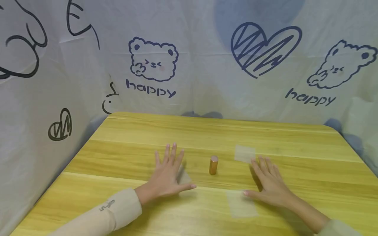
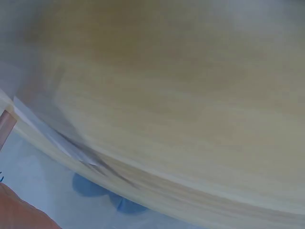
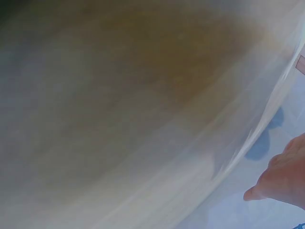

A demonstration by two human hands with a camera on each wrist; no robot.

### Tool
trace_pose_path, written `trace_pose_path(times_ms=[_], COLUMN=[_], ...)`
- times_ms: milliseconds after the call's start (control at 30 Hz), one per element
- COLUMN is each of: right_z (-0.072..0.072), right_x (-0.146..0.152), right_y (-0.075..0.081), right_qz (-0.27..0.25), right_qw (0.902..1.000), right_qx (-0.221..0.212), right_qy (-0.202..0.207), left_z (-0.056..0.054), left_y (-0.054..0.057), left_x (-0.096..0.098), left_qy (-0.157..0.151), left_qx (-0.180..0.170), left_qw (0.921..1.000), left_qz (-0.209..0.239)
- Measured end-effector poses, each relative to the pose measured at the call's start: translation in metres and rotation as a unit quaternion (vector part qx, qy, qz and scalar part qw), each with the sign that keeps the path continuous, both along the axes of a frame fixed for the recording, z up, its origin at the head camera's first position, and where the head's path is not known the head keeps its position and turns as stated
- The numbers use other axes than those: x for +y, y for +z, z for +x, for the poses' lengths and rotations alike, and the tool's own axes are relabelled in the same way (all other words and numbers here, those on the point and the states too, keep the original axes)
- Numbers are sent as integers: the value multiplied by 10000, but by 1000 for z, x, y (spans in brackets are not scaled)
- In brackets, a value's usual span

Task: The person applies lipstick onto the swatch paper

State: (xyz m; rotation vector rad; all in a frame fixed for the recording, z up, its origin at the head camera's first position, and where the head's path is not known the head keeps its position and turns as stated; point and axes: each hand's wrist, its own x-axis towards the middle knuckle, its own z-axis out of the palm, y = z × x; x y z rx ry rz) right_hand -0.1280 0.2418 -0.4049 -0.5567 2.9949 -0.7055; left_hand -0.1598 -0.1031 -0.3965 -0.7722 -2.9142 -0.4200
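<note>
A small copper-coloured cylinder (image 1: 213,165) with a flat, paler top stands upright on the wooden table, between the two hands and touching neither. To its left my left hand (image 1: 167,178) is held palm down with fingers spread and nothing in it. My right hand (image 1: 271,185) lies likewise on the other side, fingers straight and thumb pointing inward. I cannot tell whether either palm touches the tabletop. The left wrist view catches a part of the cylinder (image 2: 6,126) at its left edge, and the right wrist view shows a sliver of it at the right edge.
Pale translucent patches lie flat on the table (image 1: 206,223): one patch (image 1: 245,154) by the right fingertips, another patch (image 1: 242,204) under the right thumb, a third (image 1: 184,177) partly beneath the left hand. A white cloth (image 1: 200,72) with drawings hangs behind the table and at its left.
</note>
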Motion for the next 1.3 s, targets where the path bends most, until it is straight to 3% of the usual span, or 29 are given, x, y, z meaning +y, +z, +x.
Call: trace_pose_path(times_ms=[233, 667, 833, 1000, 1167, 1300], right_z=[-4, -14, -17, -20, -26, -31], right_x=[-13, -40, -47, -55, -64, -69], right_y=[1, 0, 1, 1, -1, -4], right_qz=[-162, -894, -1201, -1409, -1725, -1914], right_qw=[9996, 9949, 9918, 9892, 9842, 9812], right_qx=[171, 14, -70, 174, 321, 189], right_qy=[170, 474, 424, 370, 231, 162], left_z=[-3, -9, -13, -17, -22, -26], left_y=[5, 10, 14, 19, 24, 30], left_x=[12, 33, 42, 50, 58, 64], left_qy=[-70, -268, -392, -475, -593, -732], left_qx=[-216, -119, -130, -264, -434, -446], left_qw=[9997, 9995, 9987, 9970, 9928, 9876], left_qz=[-90, 122, 295, 558, 951, 1313])
